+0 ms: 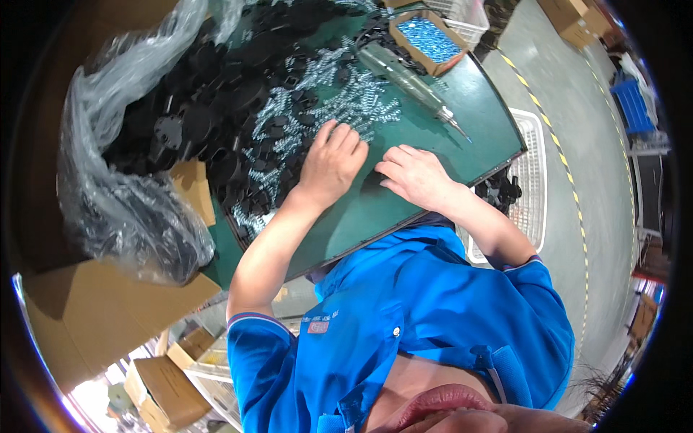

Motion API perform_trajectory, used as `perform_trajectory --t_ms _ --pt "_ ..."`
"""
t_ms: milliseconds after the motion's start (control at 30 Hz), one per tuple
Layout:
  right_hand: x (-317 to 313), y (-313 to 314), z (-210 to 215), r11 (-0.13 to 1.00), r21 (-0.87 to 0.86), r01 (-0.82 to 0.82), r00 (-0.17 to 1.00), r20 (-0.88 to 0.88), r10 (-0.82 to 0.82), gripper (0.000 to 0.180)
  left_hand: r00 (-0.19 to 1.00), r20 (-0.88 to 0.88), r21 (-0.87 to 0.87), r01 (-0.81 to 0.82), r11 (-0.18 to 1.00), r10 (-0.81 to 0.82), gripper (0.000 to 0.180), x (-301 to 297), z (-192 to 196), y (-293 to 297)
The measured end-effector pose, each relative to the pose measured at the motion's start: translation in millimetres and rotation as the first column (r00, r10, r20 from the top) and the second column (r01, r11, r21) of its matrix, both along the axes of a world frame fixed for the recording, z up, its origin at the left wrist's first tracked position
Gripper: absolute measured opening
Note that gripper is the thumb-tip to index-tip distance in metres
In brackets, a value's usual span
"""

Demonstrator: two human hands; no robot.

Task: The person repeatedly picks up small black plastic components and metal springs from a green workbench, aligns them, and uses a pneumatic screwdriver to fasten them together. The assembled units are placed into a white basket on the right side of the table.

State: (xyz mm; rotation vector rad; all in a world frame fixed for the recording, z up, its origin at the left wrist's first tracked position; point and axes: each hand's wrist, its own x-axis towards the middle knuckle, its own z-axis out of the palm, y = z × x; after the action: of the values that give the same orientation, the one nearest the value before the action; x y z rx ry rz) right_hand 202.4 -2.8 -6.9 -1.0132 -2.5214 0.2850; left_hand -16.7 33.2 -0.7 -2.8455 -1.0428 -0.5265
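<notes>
My left hand (333, 164) is at the near edge of a spread of small metal coil springs (354, 101), its fingers bent and bunched. Whatever lies under those fingers is hidden. Just to its right, my right hand (417, 175) is held low over the green tabletop (462, 119), the fingers curled inward toward the left hand. A small dark patch shows below its fingertips, and I cannot make out what it is. A gap of bare tabletop separates the two hands. Small black plastic parts (278, 130) are mixed among the springs.
A green-bodied electric screwdriver (408, 79) lies beyond my right hand. Behind it stands a cardboard box of bluish screws (432, 40). Larger black parts (195, 119) and a clear plastic bag (144, 216) fill the left. A white basket (530, 159) stands beyond the table's right edge.
</notes>
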Motion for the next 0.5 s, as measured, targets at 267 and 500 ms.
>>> perform_trajectory --t_ms 267,500 --pt "-9 27 11 0.996 -0.086 0.007 0.982 0.19 0.009 0.023 0.995 0.083 0.009 0.047 0.999 -0.048 0.016 -1 -10 19" --pt "-6 44 19 0.976 -0.023 0.216 0.976 0.036 -0.215 0.024 0.073 0.77 -0.622 0.307 0.72 0.634 0.013 -28 5 30"
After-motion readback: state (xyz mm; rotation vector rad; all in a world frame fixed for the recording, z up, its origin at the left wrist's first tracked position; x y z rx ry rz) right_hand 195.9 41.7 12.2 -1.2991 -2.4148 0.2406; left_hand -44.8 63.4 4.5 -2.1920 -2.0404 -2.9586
